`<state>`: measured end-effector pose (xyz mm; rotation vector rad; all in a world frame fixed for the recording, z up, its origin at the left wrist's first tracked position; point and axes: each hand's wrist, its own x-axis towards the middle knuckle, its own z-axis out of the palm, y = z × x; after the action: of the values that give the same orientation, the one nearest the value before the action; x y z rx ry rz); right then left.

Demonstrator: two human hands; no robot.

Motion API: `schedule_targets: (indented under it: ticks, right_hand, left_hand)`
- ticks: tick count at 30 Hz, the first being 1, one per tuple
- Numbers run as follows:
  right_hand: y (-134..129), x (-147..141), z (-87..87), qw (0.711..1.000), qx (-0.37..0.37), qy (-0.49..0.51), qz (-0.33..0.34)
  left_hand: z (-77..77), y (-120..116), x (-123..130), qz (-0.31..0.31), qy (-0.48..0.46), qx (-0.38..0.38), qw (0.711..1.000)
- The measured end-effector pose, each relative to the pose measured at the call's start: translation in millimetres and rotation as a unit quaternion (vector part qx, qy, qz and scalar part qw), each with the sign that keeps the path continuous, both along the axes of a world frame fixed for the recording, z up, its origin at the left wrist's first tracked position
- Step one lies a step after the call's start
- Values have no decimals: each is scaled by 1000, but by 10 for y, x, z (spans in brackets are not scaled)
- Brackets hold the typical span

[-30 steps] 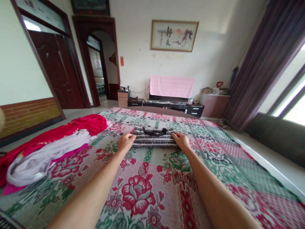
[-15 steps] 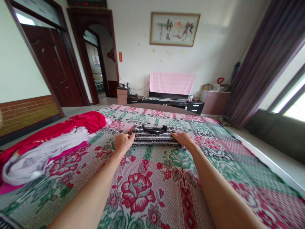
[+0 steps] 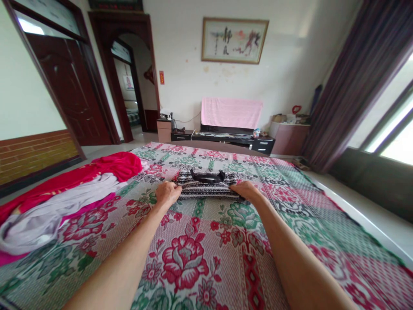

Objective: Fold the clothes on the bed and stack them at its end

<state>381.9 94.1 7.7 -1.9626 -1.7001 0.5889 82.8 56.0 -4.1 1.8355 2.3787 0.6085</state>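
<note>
A folded black-and-white striped knit garment (image 3: 206,191) lies on the floral bedspread (image 3: 209,232), with a black collar-like band (image 3: 209,177) curving along its top. At its left end, my left hand (image 3: 168,192) is closed, thumb on top and the fingers partly hidden beneath the edge. My right hand (image 3: 246,190) pinches the opposite end in the same way. The garment rests flat between the two hands.
To the left lie a red cloth (image 3: 119,165), a pale grey garment (image 3: 35,226) and a magenta cloth (image 3: 88,206), heaped together. Beyond the bedspread stands a low black cabinet (image 3: 267,145), with a pink towel (image 3: 230,113) draped above it. A purple curtain (image 3: 342,86) hangs at right.
My right hand has shifted slightly inward on the garment, and its top layer looks a little more bunched. The left hand keeps its hold. The view has moved slightly.
</note>
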Motion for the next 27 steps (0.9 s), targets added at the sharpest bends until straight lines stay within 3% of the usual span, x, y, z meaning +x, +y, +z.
schedule_targets:
  ticks: [4,8,11,18,20,23,25,27]
  right_hand:
    - [-71,42,33,994,-45,98,1]
    - [-194,125,113,982,-71,173,25]
    - [-313,187,164,977,-90,188,41]
    - [-666,268,199,977,-113,163,79]
    - [-757,278,198,978,-126,137,97]
    - [-825,300,216,985,-133,44,104]
    - [-815,306,255,992,-83,-39,84]
    - [-774,277,317,994,13,-94,59]
  left_hand:
    - [82,-15,-42,-21,-70,10,997]
    - [199,-68,-119,-25,-231,24,972]
    - [248,-126,-130,-27,-330,11,944]
    - [281,-376,-179,-85,-418,-45,903]
    - [288,-461,-227,-96,-400,-77,908]
    - [331,-547,-285,-93,-230,-103,963]
    - [381,-558,-291,-83,-111,-90,986]
    - [427,-527,-261,-72,-56,-35,995]
